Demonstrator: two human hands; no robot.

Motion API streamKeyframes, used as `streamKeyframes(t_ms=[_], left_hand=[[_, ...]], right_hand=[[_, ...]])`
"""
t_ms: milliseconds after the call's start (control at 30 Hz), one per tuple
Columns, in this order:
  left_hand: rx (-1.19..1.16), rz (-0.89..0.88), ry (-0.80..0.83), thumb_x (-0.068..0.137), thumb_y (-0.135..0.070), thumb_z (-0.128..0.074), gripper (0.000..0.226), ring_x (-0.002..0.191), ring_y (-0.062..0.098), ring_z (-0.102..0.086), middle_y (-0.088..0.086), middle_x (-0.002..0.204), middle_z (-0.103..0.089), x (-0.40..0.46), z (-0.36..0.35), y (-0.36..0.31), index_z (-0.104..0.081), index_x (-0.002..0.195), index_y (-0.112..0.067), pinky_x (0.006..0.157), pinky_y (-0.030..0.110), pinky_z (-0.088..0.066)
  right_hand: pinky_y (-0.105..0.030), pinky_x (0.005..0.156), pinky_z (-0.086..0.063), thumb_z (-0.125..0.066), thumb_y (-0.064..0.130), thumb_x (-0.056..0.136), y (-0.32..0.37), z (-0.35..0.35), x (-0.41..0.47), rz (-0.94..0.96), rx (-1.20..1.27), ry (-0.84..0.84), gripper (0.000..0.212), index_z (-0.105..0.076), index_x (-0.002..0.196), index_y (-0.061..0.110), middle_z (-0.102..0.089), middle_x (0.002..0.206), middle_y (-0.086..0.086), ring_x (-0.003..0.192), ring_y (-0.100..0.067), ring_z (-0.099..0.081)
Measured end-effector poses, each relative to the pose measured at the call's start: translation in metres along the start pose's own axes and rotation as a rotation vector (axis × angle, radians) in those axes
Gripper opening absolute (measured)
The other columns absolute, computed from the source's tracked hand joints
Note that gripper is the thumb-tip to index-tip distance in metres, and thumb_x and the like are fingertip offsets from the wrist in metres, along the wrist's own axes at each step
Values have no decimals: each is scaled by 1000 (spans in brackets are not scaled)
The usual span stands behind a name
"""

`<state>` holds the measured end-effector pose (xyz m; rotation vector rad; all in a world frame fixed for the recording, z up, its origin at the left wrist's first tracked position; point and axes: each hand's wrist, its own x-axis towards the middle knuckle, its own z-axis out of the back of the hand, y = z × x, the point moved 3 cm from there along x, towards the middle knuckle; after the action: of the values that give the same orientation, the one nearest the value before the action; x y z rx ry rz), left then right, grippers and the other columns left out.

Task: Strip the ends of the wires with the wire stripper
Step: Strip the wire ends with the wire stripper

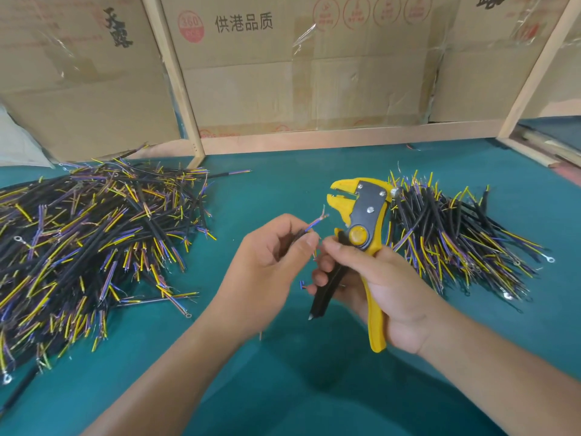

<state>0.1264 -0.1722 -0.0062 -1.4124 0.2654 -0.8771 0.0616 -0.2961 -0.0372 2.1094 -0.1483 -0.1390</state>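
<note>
1. My left hand [270, 247] pinched one wire [314, 223], its end just beside the stripper [361, 221].
2. My right hand [377, 284] gripped both handles.
3. I judged the end needed seating squarely between the jaws before squeezing.

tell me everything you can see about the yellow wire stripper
The wire stripper is a hand tool with a yellow plastic-looking head, dark grey metal side plates fixed by silver rivets or screws, and a round orange-yellow knob at the pivot. One handle is yellow, the other black. The right hand grips both handles, holding it upright above the green table with the head pointing up and away. Its jaws face left and stand open, empty, close to the wire end held by the left hand.
</note>
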Motion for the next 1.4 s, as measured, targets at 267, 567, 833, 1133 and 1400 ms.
streamKeyframes(t_ms=[267, 567, 833, 1133, 1400], left_hand=[[432, -99, -62, 98, -1, -56, 21, 45, -15, -47, -32, 48, -48, -3, -2, -1, -54, 79, -9, 48, -1, -30], [487, -37, -28, 97, -21, -56, 16, 49, 12, -37, -7, 63, -61, -5, -4, 4, -59, 81, -20, 46, 19, -28], [360, -17, -35, 96, -18, -59, 19, 50, 9, -32, -9, 61, -55, -4, -4, 3, -61, 78, -17, 48, 17, -28], [315, -17, -9, 95, -26, -57, 18, 53, 9, -34, 8, 66, -56, -4, -4, 7, -61, 80, -17, 49, 24, -30], [228, -106, -11, 100, -25, -54, 9, 48, 3, -37, -23, 55, -50, -4, -3, 4, -58, 94, -30, 48, 6, -27]], right_hand=[[-37, 68, -57, -68, 12, 80, 13, 3, 0, 127, 4, -31, 7, -74, 84, 10, -53, 70, -10, 65, -26, -55], [-34, 68, -56, -73, 11, 83, 11, 4, -3, 224, -256, -58, 12, -73, 75, 20, -63, 70, -3, 68, -18, -60], [-55, 81, -53, -68, 21, 83, 13, 7, -2, 291, -389, -87, 8, -75, 80, 22, -67, 75, -6, 74, -21, -62], [-45, 78, -55, -67, 19, 82, 11, 7, -2, 325, -379, -101, 13, -77, 79, 26, -68, 74, -1, 73, -18, -64], [-45, 73, -57, -64, 13, 81, 14, 11, 1, 279, -278, -120, 3, -65, 80, 10, -58, 68, -7, 65, -23, -60]])
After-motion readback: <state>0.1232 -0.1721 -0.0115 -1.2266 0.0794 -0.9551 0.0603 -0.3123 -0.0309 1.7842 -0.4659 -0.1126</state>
